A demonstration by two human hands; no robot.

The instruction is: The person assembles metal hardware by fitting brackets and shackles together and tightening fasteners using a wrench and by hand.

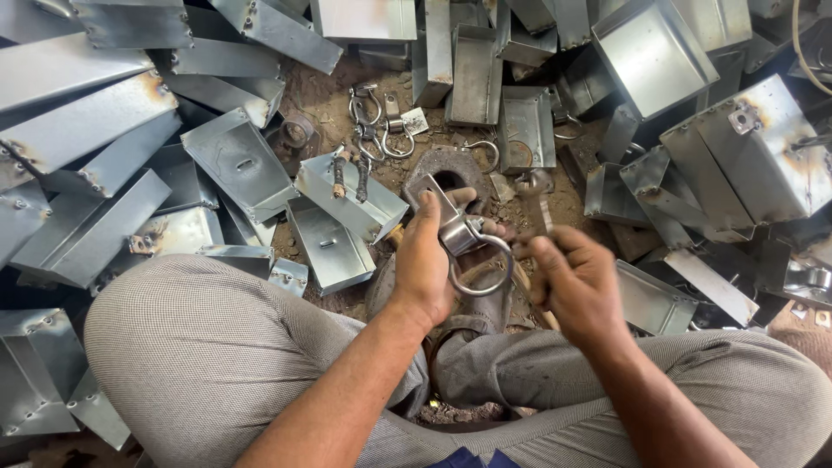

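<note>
At the centre of the frame the left hand [426, 260] clenches a steel padlock [459, 232], which looks heavy, rigid and smooth, best gripped around its flat body. The right hand [576, 282] is blurred, fingers pinched near the curved shackle [485, 269]; whether they hold anything I cannot tell.

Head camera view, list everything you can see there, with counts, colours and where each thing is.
Metal clasp with ring: one, silver, held in both hands at centre.
Sheet-metal boxes: many, grey with rusty weld marks, piled left, top and right.
Loose clasps: a few, silver, on the dirt above centre.
Round iron block: one, dark and rusty, just beyond the hands.
Dirt floor: brown, showing between the piles.
Trousers: grey check, knees bent at bottom.
Left hand: grips the clasp body.
Right hand: fingers at the ring, blurred.
</note>
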